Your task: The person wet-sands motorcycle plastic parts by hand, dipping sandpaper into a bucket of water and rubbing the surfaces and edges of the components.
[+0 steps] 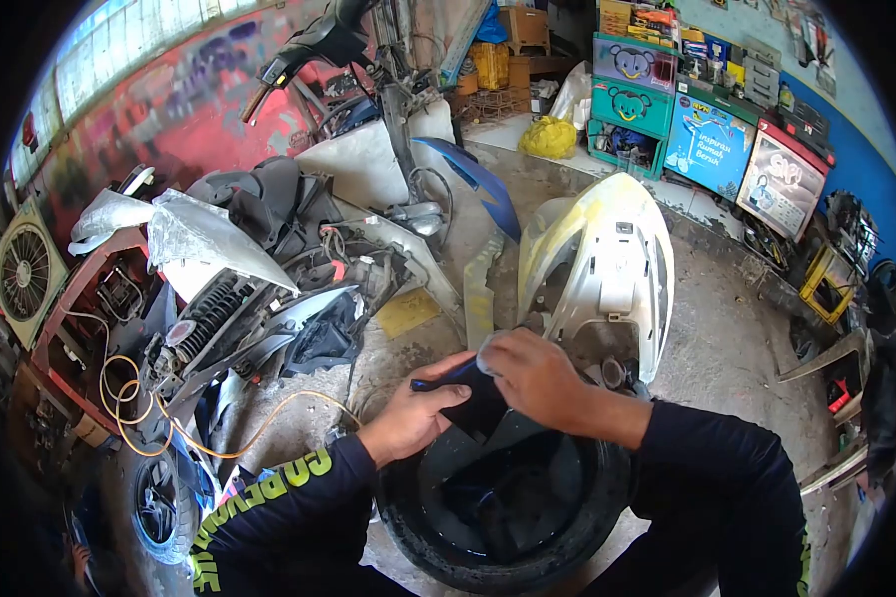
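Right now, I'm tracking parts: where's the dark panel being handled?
Head view, just below centre: the dark panel sits between left hand and right hand, above the black tub.

Look, the bare right hand (538, 380) nearly swallows a small grey pad (487, 355); the bare left hand's (411, 425) fingers vanish partly behind the dark, blue-edged panel (476, 400), whose far end is covered too!

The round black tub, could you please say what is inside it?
The black tub holds what looks like dark liquid and a darker shape I cannot identify; the right hand and the dark panel cover part of its far side.
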A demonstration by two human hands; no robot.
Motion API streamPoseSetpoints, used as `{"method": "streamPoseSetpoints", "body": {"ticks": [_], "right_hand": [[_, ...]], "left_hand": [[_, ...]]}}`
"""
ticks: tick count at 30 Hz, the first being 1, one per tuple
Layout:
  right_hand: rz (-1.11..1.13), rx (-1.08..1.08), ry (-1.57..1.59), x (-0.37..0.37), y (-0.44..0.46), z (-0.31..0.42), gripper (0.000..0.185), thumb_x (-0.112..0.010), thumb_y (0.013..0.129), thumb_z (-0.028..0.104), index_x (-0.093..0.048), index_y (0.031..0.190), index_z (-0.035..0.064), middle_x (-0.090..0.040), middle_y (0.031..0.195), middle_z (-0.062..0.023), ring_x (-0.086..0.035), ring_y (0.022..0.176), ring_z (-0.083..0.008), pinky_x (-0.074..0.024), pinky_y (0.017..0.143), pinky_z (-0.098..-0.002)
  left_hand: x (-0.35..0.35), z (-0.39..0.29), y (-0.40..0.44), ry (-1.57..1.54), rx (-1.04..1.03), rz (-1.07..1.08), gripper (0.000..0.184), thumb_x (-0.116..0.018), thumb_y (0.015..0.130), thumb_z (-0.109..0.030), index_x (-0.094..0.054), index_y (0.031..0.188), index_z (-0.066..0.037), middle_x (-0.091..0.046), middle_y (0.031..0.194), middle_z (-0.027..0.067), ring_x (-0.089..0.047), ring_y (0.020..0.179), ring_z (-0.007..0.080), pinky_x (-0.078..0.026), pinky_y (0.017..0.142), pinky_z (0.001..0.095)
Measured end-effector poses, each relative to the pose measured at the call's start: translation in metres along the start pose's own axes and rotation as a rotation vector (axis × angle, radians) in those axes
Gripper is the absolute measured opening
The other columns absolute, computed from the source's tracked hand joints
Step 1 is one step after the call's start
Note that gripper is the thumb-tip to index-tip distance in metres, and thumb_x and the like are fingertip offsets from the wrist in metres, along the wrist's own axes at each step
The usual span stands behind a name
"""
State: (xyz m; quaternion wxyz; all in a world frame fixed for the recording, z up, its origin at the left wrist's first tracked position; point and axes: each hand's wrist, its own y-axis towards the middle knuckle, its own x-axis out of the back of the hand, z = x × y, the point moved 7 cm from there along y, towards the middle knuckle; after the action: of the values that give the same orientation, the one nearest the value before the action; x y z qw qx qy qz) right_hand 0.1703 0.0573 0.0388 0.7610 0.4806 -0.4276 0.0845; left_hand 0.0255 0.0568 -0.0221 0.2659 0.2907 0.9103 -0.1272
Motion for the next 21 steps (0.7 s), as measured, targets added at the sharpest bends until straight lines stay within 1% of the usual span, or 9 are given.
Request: {"method": "streamPoseSetpoints", "body": {"ticks": [3, 7, 11, 14, 15, 16, 18, 19, 21], "right_hand": [[-0.042, 0.145, 0.015, 0.000, 0.002, 0.006, 0.028, -0.066, 0.076, 0.004, -0.064, 0.103, 0.0018, -0.065, 0.104, -0.0136, -0.061, 0.101, -0.0336, -0.0512, 0.089, -0.0418], [0.026, 0.060, -0.033, 0.001, 0.008, -0.027, 0.026, -0.066, 0.075, 0.002, -0.064, 0.102, 0.0006, -0.065, 0.104, -0.0137, -0.062, 0.100, -0.0325, -0.0515, 0.088, -0.0416], [-0.061, 0.163, 0.070, 0.007, 0.012, 0.021, 0.020, -0.064, 0.076, 0.001, -0.065, 0.096, -0.0015, -0.065, 0.101, -0.0155, -0.063, 0.097, -0.0319, -0.0532, 0.085, -0.0417], [-0.031, 0.107, -0.060, 0.000, 0.014, -0.025, 0.017, -0.064, 0.076, 0.001, -0.065, 0.094, -0.0008, -0.065, 0.101, -0.0148, -0.064, 0.094, -0.0321, -0.0539, 0.082, -0.0415], [-0.020, 0.014, -0.030, 0.004, 0.017, -0.032, 0.017, -0.064, 0.077, 0.002, -0.065, 0.093, -0.0003, -0.066, 0.100, -0.0148, -0.065, 0.093, -0.0324, -0.0542, 0.081, -0.0412], [-0.019, 0.016, -0.033, 0.005, 0.016, -0.024, 0.017, -0.064, 0.077, 0.002, -0.065, 0.093, -0.0003, -0.066, 0.100, -0.0148, -0.065, 0.093, -0.0324, -0.0542, 0.081, -0.0412], [-0.057, 0.185, 0.072, 0.006, 0.011, 0.014, 0.018, -0.063, 0.077, 0.001, -0.066, 0.095, -0.0007, -0.067, 0.098, -0.0154, -0.065, 0.093, -0.0323, -0.0547, 0.081, -0.0409], [-0.062, 0.177, 0.075, 0.009, 0.015, 0.022, 0.018, -0.063, 0.076, 0.002, -0.066, 0.094, -0.0008, -0.066, 0.097, -0.0151, -0.065, 0.092, -0.0316, -0.0548, 0.080, -0.0403], [-0.057, 0.154, 0.024, 0.000, 0.013, -0.010, 0.018, -0.064, 0.077, 0.002, -0.065, 0.094, -0.0008, -0.066, 0.097, -0.0146, -0.065, 0.092, -0.0312, -0.0548, 0.080, -0.0401]], "left_hand": [[-0.002, -0.008, -0.003, 0.031, -0.070, -0.017, 0.056, -0.055, 0.091, 0.005, -0.043, 0.146, -0.001, -0.057, 0.136, 0.0105, -0.057, 0.121, 0.0193, -0.045, 0.105, 0.0337], [-0.015, -0.016, -0.009, 0.060, -0.126, -0.021, 0.057, -0.053, 0.089, 0.007, -0.043, 0.145, 0.001, -0.057, 0.135, 0.0096, -0.056, 0.122, 0.0171, -0.042, 0.106, 0.0313], [-0.018, -0.015, -0.010, 0.182, -0.135, -0.071, 0.057, -0.052, 0.089, 0.008, -0.043, 0.145, 0.002, -0.057, 0.135, 0.0082, -0.054, 0.122, 0.0146, -0.041, 0.105, 0.0291], [-0.023, -0.025, -0.014, 0.188, -0.216, -0.062, 0.057, -0.051, 0.089, 0.008, -0.042, 0.145, 0.003, -0.057, 0.135, 0.0069, -0.053, 0.121, 0.0123, -0.040, 0.104, 0.0264], [-0.021, -0.024, -0.014, 0.208, -0.218, -0.073, 0.057, -0.051, 0.089, 0.008, -0.042, 0.145, 0.003, -0.057, 0.135, 0.0069, -0.053, 0.121, 0.0121, -0.040, 0.103, 0.0263], [-0.020, -0.023, -0.013, 0.227, -0.221, -0.083, 0.057, -0.050, 0.089, 0.008, -0.042, 0.145, 0.003, -0.057, 0.135, 0.0069, -0.053, 0.121, 0.0118, -0.041, 0.103, 0.0261], [-0.016, -0.018, -0.014, 0.214, -0.209, -0.079, 0.057, -0.050, 0.089, 0.008, -0.042, 0.145, 0.003, -0.057, 0.135, 0.0074, -0.053, 0.121, 0.0122, -0.041, 0.103, 0.0266], [-0.014, -0.017, -0.015, 0.207, -0.193, -0.076, 0.057, -0.050, 0.089, 0.008, -0.042, 0.145, 0.003, -0.057, 0.135, 0.0079, -0.054, 0.121, 0.0125, -0.041, 0.103, 0.0270], [-0.015, -0.023, -0.015, 0.199, -0.181, -0.077, 0.057, -0.051, 0.089, 0.008, -0.042, 0.145, 0.003, -0.057, 0.135, 0.0082, -0.054, 0.121, 0.0127, -0.041, 0.103, 0.0273]]}}
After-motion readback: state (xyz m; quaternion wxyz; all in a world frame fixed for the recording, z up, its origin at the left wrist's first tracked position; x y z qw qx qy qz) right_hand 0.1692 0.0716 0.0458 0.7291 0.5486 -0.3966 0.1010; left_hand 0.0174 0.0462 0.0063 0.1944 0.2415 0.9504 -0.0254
